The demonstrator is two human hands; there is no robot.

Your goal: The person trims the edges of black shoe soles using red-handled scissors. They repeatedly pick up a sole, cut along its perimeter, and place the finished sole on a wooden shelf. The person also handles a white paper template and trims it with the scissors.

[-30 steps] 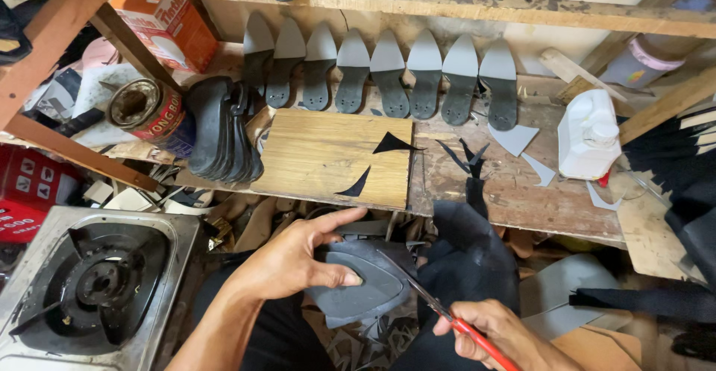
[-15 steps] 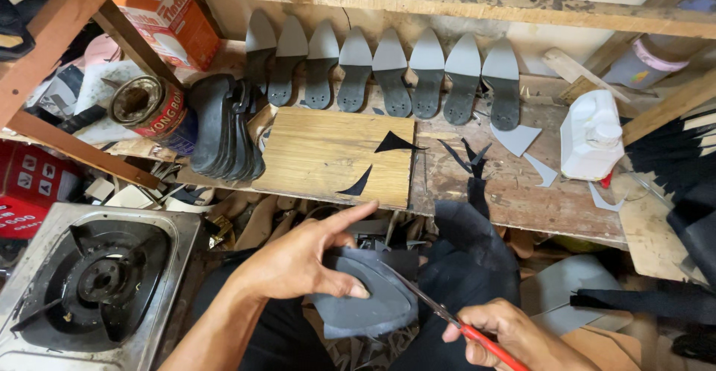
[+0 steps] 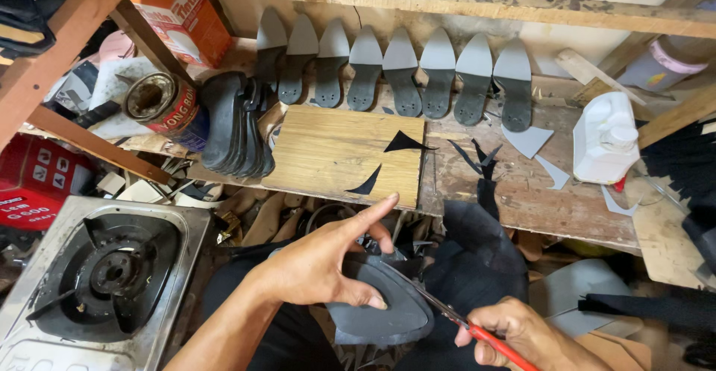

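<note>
While the left hand (image 3: 317, 263), forefinger stretched out, keeps its grip pinched on the dark grey, flat, rounded rubber sole piece (image 3: 384, 307) just below the pale wooden board (image 3: 343, 155), the right hand (image 3: 522, 334) is closed around red-handled scissors (image 3: 455, 319) biting the piece's edge.

We see two bare forearms, with no sleeves, gloves, rings or watch on the left hand (image 3: 317, 266) or the right hand (image 3: 522, 334). Dark trousers cover our lap.
</note>
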